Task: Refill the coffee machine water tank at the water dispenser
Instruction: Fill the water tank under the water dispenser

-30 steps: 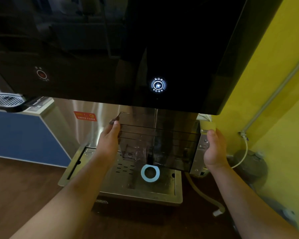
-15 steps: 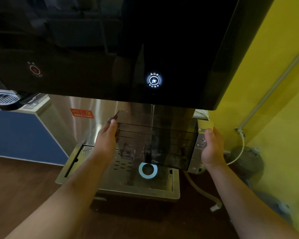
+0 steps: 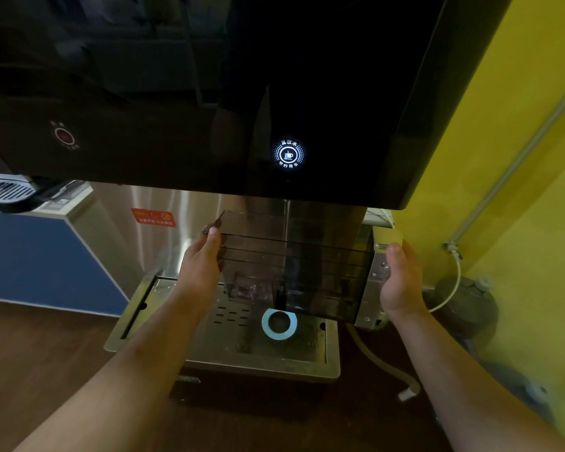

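Left hand (image 3: 200,265) and right hand (image 3: 400,282) press flat on water tank (image 3: 294,265) sides, frame centre, steadying it under dispenser (image 3: 209,93) spout; water probably running.

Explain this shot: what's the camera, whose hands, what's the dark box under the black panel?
The single view comes from a camera worn on a person's head, looking down at their bare arms. The left hand and right hand grip opposite ends of a smoky transparent plastic water tank, held above the stainless steel drip tray with its pale blue ring. Above hangs the glossy black dispenser panel; its round white cup button is lit, and a thin stream seems to fall into the tank.
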Action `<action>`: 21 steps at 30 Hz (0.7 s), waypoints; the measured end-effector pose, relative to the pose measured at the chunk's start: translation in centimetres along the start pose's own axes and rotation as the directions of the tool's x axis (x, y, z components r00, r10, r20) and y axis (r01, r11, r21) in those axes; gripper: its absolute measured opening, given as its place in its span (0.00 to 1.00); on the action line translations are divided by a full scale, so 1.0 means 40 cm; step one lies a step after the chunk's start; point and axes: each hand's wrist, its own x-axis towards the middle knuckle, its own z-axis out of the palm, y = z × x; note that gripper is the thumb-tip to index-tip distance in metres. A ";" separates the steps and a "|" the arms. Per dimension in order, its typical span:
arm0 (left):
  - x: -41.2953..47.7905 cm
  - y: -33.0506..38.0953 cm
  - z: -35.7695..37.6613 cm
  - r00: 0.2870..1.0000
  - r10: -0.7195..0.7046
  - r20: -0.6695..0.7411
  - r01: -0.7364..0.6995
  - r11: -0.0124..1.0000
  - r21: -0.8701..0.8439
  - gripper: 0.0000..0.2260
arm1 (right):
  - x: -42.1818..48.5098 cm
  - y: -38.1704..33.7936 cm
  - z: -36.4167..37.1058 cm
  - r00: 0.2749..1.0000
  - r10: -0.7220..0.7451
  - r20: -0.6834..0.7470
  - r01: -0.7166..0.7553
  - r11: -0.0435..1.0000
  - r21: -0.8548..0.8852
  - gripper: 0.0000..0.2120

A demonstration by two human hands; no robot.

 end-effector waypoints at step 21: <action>0.004 0.003 -0.009 1.000 -0.004 -0.010 0.004 1.000 0.005 0.13 | 0.005 0.018 -0.003 1.000 0.025 -0.015 -0.025 1.000 -0.015 0.12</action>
